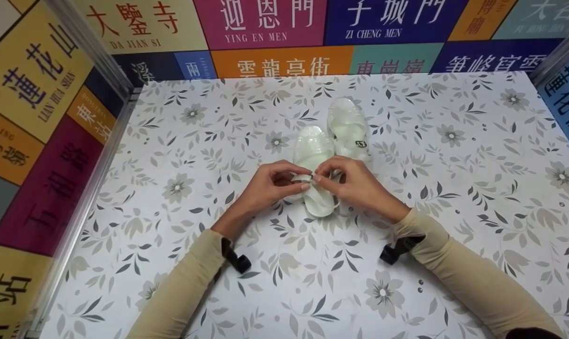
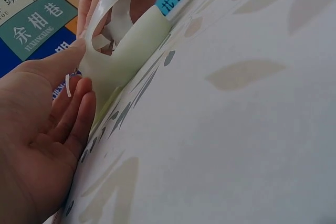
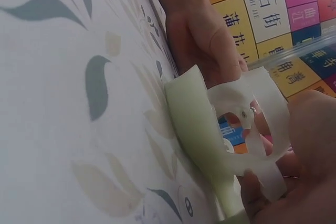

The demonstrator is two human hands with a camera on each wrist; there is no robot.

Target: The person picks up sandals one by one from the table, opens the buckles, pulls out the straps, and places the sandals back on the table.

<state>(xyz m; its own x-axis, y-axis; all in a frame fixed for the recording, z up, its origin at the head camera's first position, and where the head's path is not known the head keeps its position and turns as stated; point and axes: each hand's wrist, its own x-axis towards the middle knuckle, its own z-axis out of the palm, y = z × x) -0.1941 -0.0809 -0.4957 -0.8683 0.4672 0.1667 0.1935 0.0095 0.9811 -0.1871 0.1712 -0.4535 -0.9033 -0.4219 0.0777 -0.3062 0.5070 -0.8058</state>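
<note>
A pale green-white sandal [image 1: 314, 140] lies on the table, toe pointing away from me, its heel between my hands. From the left, my left hand [image 1: 271, 182] pinches the sandal's ankle strap between thumb and fingers. My right hand [image 1: 349, 180] meets it from the other side and pinches the strap near a small metal buckle [image 3: 252, 110]. The narrow strap end [image 2: 68, 85] pokes out beside my left fingers in the left wrist view. The wide heel band [image 3: 273, 111] stands up as a loop in the right wrist view. Fingers partly hide the fastening.
A second, matching sandal [image 1: 345, 117] with a small dark emblem lies just behind and right of the first. The table [image 1: 218, 292] wears a white floral cover. Colourful panels with lettering [image 1: 275, 28] stand along its back and sides.
</note>
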